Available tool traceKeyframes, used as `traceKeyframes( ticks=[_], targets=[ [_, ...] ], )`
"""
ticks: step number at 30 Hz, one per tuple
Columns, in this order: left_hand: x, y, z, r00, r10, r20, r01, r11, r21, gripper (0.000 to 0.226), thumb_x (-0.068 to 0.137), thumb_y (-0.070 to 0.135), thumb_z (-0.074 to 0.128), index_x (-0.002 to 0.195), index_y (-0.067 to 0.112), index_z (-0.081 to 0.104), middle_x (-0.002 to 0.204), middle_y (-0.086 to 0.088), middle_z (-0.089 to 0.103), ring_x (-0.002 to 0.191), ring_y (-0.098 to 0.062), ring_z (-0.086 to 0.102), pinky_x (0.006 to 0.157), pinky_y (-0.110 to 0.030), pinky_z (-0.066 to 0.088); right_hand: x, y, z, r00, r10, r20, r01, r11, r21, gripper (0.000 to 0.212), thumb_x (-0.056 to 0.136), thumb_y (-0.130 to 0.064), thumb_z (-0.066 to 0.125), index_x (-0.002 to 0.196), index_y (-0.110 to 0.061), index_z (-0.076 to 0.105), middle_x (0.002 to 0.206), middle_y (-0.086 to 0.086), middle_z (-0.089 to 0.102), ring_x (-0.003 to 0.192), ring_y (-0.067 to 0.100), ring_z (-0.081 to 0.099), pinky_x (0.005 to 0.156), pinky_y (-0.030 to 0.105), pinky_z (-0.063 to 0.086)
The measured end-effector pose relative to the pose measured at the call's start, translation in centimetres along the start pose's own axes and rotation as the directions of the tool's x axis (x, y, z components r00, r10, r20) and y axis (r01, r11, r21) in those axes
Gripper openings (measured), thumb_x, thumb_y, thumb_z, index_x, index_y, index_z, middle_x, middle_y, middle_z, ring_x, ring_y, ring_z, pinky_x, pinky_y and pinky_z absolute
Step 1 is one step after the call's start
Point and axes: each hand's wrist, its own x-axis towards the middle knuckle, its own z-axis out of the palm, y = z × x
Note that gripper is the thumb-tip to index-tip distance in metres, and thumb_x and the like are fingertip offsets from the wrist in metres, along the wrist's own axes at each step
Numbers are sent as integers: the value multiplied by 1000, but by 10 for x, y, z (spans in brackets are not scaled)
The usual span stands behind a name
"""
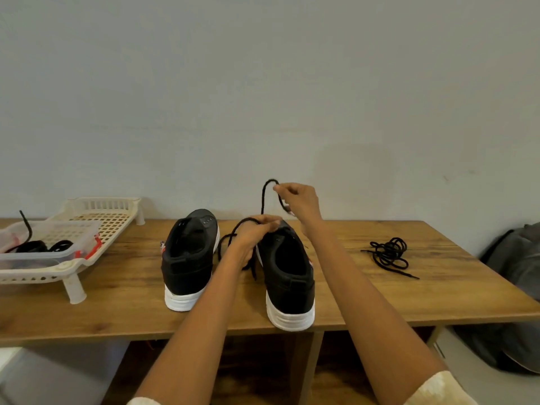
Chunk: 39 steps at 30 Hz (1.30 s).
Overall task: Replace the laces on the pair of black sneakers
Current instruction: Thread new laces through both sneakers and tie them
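Two black sneakers with white soles stand heel-toward-me on the wooden table (pixel 117 311): the left sneaker (pixel 190 258) and the right sneaker (pixel 289 276). My left hand (pixel 254 235) grips a black lace (pixel 233 238) over the right sneaker's tongue area; part of the lace loops down between the shoes. Above the shoe, my right hand (pixel 298 200) pinches the same lace, raised in an arch. A second black lace (pixel 390 252) lies bundled on the table to the right.
At the far left stands a cream slatted tray (pixel 114 217) on legs. On it sits a clear plastic box (pixel 58 244) holding more black laces. A grey bag (pixel 514 258) sits off the table's right end. A plain wall is behind.
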Motion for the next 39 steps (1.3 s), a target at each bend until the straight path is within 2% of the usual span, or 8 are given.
traceKeyframes(
  ticks=[5, 9, 16, 21, 24, 28, 32, 39],
  targets=[
    [-2, 1, 1, 992, -87, -86, 66, 972, -227, 6, 91, 18, 62, 90, 13, 66, 96, -6, 69, 95, -22, 67, 92, -39, 52, 2, -25, 8, 999, -41, 26, 39, 997, 63, 15, 87, -25, 68, 81, -12, 71, 71, -6, 65, 70, 4, 56, 83, 36, 51],
    [-1, 5, -2, 967, -206, -153, 122, 893, -433, 15, 97, 12, 50, 109, 5, 55, 92, -6, 62, 72, -17, 63, 51, -22, 51, 4, 9, 11, 995, 98, 32, -94, 990, -108, 16, 90, -20, 62, 77, -13, 70, 85, 2, 70, 84, 16, 61, 88, 39, 52],
    [3, 21, -17, 969, -176, -174, 242, 828, 505, 29, 98, 26, 41, 75, 8, 46, 68, -10, 48, 56, -22, 45, 53, -28, 37, -1, 13, -18, 853, 304, 424, -30, 840, -541, 32, 89, -6, 54, 116, 11, 60, 120, 28, 59, 108, 37, 57, 98, 46, 45],
    [-22, 43, -30, 892, -438, -109, 388, 620, 682, 61, 93, 64, 32, 105, 6, 49, 87, -14, 58, 64, -25, 57, 56, -30, 48, 0, 1, -6, 814, 336, 473, 196, 609, -769, 34, 86, -1, 54, 118, 1, 64, 121, 15, 64, 105, 29, 61, 87, 38, 50],
    [-36, 63, -30, 840, -540, -58, 415, 570, 709, 74, 89, 72, 28, 80, 3, 54, 62, -13, 65, 50, -23, 56, 47, -24, 48, -3, 6, 5, 892, 265, 366, 206, 482, -851, 29, 87, -4, 54, 112, -2, 67, 116, 16, 65, 102, 30, 62, 84, 38, 51],
    [-36, 74, -22, 916, -401, -11, 274, 607, 746, 71, 96, 61, 26, 74, 3, 60, 72, -12, 66, 52, -23, 58, 52, -27, 50, -11, 8, 12, 963, 103, 247, 182, 424, -887, 19, 90, -6, 51, 105, -3, 63, 109, 14, 64, 100, 30, 61, 74, 32, 44],
    [-24, 55, -14, 996, 87, -24, -39, 655, 755, 31, 97, 26, 47, 98, 3, 68, 100, -13, 70, 84, -28, 67, 78, -36, 55, -9, 15, 10, 976, 92, 199, 118, 542, -832, 16, 88, -12, 56, 98, -4, 65, 98, 13, 67, 89, 30, 62, 69, 30, 44],
    [-17, 39, -5, 992, 94, 84, -125, 665, 736, 31, 96, 30, 52, 107, 8, 69, 101, -10, 68, 95, -26, 63, 73, -29, 43, -9, 31, 3, 994, 83, 78, -7, 731, -682, 43, 86, -31, 63, 58, -17, 34, 56, 0, 36, 50, 15, 35, 45, 25, 26]
  ],
)
